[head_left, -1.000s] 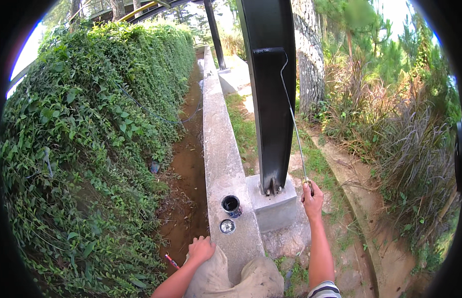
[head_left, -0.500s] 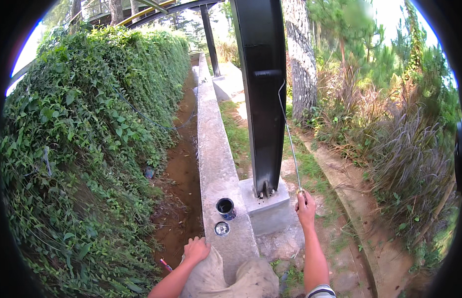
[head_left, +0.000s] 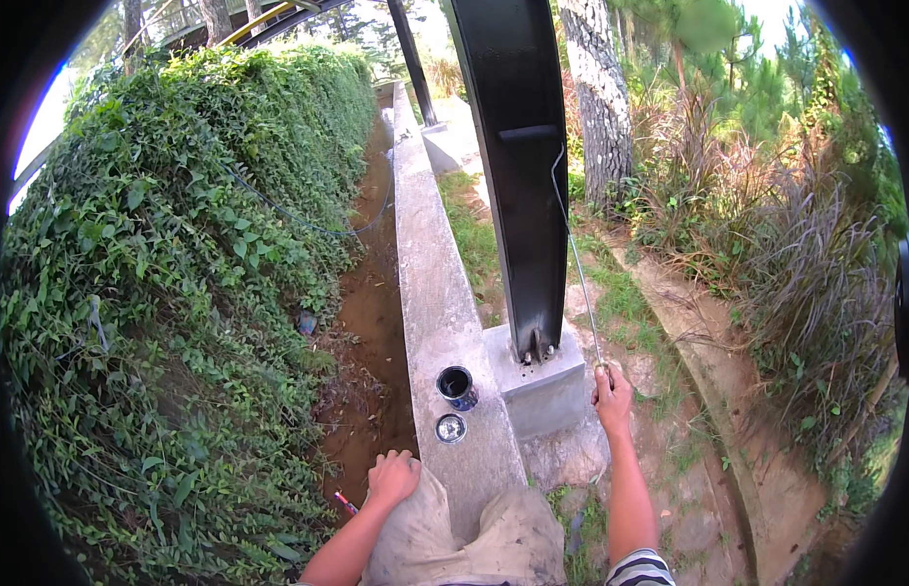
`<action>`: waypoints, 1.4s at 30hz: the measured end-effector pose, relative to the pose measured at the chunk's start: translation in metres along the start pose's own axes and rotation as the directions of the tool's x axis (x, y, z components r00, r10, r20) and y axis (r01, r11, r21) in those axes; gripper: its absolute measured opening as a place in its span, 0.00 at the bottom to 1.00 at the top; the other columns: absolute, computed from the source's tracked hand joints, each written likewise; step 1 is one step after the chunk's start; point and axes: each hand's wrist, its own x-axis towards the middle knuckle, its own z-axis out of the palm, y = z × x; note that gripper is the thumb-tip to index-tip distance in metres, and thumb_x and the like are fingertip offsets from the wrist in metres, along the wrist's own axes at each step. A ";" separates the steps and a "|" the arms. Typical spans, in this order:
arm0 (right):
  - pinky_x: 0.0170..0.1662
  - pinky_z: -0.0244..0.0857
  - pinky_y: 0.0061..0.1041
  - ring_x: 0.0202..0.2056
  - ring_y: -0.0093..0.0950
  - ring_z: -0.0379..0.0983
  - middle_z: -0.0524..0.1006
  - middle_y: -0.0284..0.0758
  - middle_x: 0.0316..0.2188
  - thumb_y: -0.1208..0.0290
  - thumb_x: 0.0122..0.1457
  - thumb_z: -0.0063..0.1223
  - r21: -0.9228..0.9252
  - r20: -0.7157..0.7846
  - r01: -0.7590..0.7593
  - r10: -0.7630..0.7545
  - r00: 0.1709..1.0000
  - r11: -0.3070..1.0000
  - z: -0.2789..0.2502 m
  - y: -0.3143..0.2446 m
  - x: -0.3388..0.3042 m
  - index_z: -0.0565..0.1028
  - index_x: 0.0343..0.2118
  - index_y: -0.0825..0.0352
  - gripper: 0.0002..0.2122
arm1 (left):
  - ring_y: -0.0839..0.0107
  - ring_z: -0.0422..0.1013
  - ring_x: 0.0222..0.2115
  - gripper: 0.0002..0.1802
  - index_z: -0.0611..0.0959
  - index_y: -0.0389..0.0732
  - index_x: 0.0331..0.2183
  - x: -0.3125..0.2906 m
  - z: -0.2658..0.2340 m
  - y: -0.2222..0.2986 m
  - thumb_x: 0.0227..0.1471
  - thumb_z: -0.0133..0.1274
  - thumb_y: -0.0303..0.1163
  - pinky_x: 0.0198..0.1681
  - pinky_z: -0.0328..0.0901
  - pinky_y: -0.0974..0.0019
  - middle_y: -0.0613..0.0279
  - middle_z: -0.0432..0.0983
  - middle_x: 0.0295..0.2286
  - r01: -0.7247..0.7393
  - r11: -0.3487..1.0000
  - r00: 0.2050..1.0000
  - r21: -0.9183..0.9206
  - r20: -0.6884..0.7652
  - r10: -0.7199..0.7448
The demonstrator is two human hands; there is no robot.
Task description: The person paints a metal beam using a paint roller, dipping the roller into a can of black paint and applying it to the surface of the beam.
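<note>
A long-handled paint roller is in my right hand, its fingers closed round the grip. The dark roller head at the far end of the bent wire lies against the face of a glossy black steel column. My left hand rests on my left knee, fingers spread and holding nothing. In front of my lap, on the concrete wall top, stands an uncovered paint can with dark paint inside. Its round metal lid lies just nearer to me.
I sit astride a narrow concrete wall. The column stands bolted on a concrete footing to the right. A muddy ditch and a vine-covered bank lie left. Grasses and a tree trunk rise at the right.
The whole view has shifted slightly, with the can and footing now a little further right and higher. The roller stays against the column at nearly the same height; my left hand stays on my knee.
</note>
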 end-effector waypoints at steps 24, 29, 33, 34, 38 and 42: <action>0.18 0.56 0.19 0.15 0.14 0.65 0.71 0.27 0.16 0.56 0.74 0.54 0.125 0.008 0.002 -0.003 1.000 0.992 0.029 -0.019 -0.011 0.80 0.44 0.67 0.16 | 0.46 0.74 0.55 0.25 0.85 0.46 0.53 0.003 -0.005 -0.006 0.62 0.49 0.47 0.55 0.71 0.41 0.50 0.80 0.51 -0.001 1.000 1.000 -0.009 0.030 0.002; 0.30 0.69 0.27 0.24 0.22 0.76 0.78 0.32 0.22 0.56 0.71 0.59 0.028 -0.079 0.105 -0.102 0.992 0.994 0.043 -0.094 0.010 0.79 0.58 0.73 0.23 | 0.45 0.73 0.55 0.25 0.85 0.45 0.53 0.005 -0.002 0.000 0.62 0.48 0.47 0.56 0.70 0.41 0.49 0.79 0.53 0.017 1.000 0.998 0.009 0.062 -0.018; 0.42 0.75 0.36 0.38 0.38 0.84 0.85 0.47 0.38 0.60 0.70 0.60 -0.176 -0.197 0.182 -0.216 0.956 0.967 0.050 -0.084 -0.003 0.78 0.57 0.74 0.22 | 0.46 0.72 0.56 0.25 0.85 0.45 0.53 0.004 -0.001 -0.004 0.62 0.48 0.47 0.56 0.70 0.40 0.50 0.78 0.53 0.026 1.000 0.998 0.000 0.055 -0.026; 0.45 0.75 0.38 0.42 0.42 0.84 0.85 0.50 0.42 0.61 0.69 0.61 -0.179 -0.202 0.163 -0.199 0.959 0.970 0.051 -0.083 -0.018 0.78 0.57 0.75 0.22 | 0.46 0.72 0.56 0.25 0.85 0.45 0.53 0.003 -0.001 -0.009 0.62 0.48 0.47 0.56 0.70 0.40 0.50 0.78 0.53 0.031 1.000 0.999 -0.003 0.044 -0.031; 0.50 0.75 0.43 0.47 0.50 0.83 0.83 0.54 0.47 0.66 0.67 0.63 -0.308 -0.323 0.233 -0.331 0.886 0.923 0.051 -0.041 -0.048 0.78 0.56 0.75 0.20 | 0.46 0.72 0.56 0.25 0.85 0.45 0.52 0.003 0.000 -0.005 0.62 0.48 0.47 0.56 0.70 0.40 0.51 0.79 0.52 0.032 0.999 0.999 -0.019 0.034 -0.032; 0.48 0.75 0.46 0.45 0.54 0.82 0.83 0.54 0.45 0.71 0.64 0.64 -0.389 -0.314 0.194 -0.328 0.891 0.900 0.060 -0.009 -0.048 0.76 0.56 0.74 0.20 | 0.47 0.72 0.56 0.24 0.85 0.44 0.52 0.003 -0.003 -0.001 0.61 0.49 0.47 0.55 0.70 0.40 0.50 0.78 0.52 0.025 0.999 0.998 -0.032 0.053 -0.024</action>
